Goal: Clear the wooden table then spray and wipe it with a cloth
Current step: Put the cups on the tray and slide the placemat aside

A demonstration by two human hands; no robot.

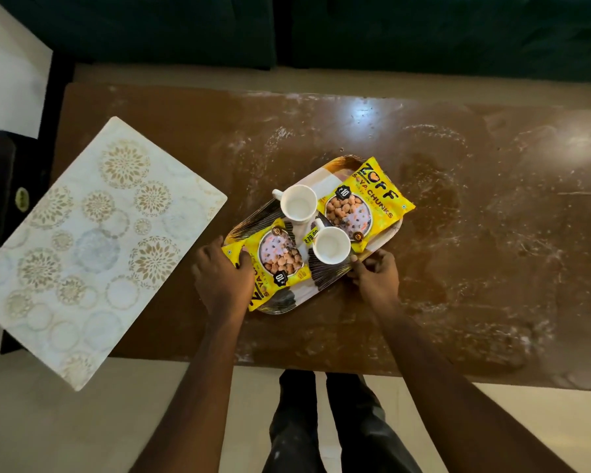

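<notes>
A patterned oval tray (328, 276) lies in the middle of the brown wooden table (458, 233), which is streaked with white smears. On the tray are two white mugs, one at the back (297, 203) and one at the front (331, 245), and two yellow soya chunks packets, one on the right (362, 199) and one on the left (273, 264). My left hand (222, 274) grips the tray's left rim, its thumb on the left packet. My right hand (376, 274) grips the near right rim.
A white placemat (93, 247) with gold flower circles lies on the table's left end and overhangs its edge. A dark green sofa (321, 29) runs behind the table. My legs (335, 425) stand at the near edge. Pale floor surrounds the table.
</notes>
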